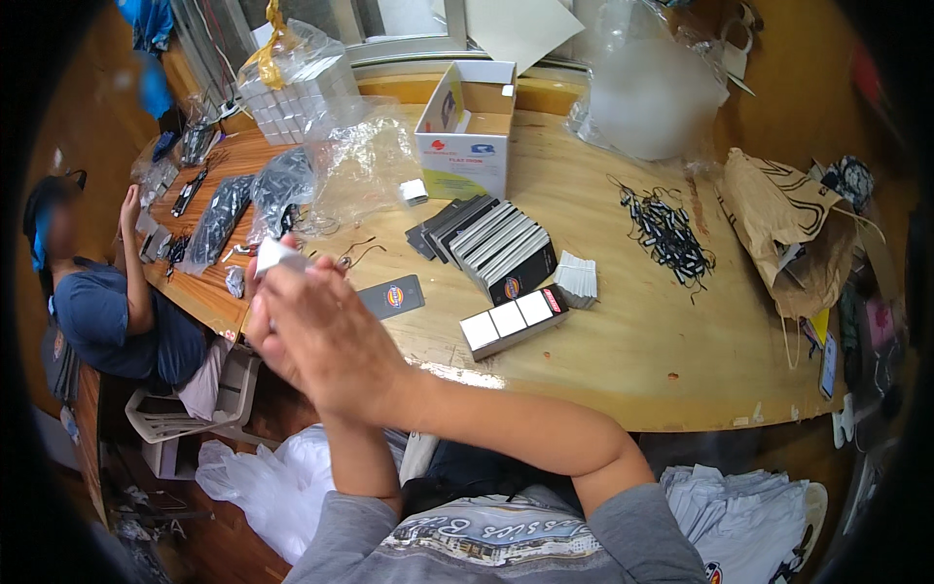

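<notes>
My hands are brought together over the table's near left edge. My right hand (336,326) lies in front and covers much of my left hand (263,336); the fingers of both are closed. A small white box-like piece (279,256) sticks out at the fingertips, and the rest of it is hidden. Just beyond the hands lies a black card (391,297) with a round badge. To the right, a long row of black cards (501,248) leans in a stack. Nearer me stands a row of three small white-topped boxes (508,324), beside a stack of white slips (576,279).
An open cardboard carton (462,164) and a small white box (413,192) stand farther back. Black corded pieces (666,234) lie heaped at right, near a brown paper bag (783,229). Clear plastic bags (360,161) cover the left. Another person (107,311) sits there.
</notes>
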Demonstrator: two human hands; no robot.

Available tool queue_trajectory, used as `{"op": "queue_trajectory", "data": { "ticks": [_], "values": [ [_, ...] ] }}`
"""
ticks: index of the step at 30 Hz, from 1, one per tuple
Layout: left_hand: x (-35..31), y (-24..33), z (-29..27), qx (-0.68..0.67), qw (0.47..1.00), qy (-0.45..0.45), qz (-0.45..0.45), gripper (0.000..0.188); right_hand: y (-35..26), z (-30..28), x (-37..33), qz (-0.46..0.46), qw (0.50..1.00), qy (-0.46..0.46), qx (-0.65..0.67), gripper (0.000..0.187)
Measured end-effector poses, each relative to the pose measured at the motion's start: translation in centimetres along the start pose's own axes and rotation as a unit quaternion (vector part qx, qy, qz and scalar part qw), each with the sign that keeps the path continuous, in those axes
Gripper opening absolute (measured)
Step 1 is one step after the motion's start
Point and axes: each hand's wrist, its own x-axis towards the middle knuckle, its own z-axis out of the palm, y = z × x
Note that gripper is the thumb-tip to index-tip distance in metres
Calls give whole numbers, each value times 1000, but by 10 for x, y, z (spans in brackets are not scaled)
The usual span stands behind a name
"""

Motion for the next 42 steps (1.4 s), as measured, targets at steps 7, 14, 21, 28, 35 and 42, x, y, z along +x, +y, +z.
{"op": "queue_trajectory", "data": {
  "ticks": [7, 14, 21, 28, 35, 42],
  "values": [
    [-9, 45, -87, 156, 985, 66, 15, 30, -20, -65, -35, -115, 971, 20, -208, 31],
    [-91, 55, -224, 751, 602, 243, -120, 35, 73, -217, -83, 255, 934, -49, -244, 21],
    [-92, 68, -189, 901, 254, 11, -350, 77, 103, -262, -96, 332, 902, -179, -209, 29],
    [14, -42, -24, 564, 752, -201, -276, 20, 131, -214, -38, 280, 880, -346, -165, 55],
    [89, -208, -43, 756, 530, -325, -206, 45, 163, -176, -45, 266, 813, -409, -316, 95],
    [119, -222, -36, 718, 498, -289, -390, 67, 180, -181, -49, 368, 825, -406, -137, 102]
  ]
}}
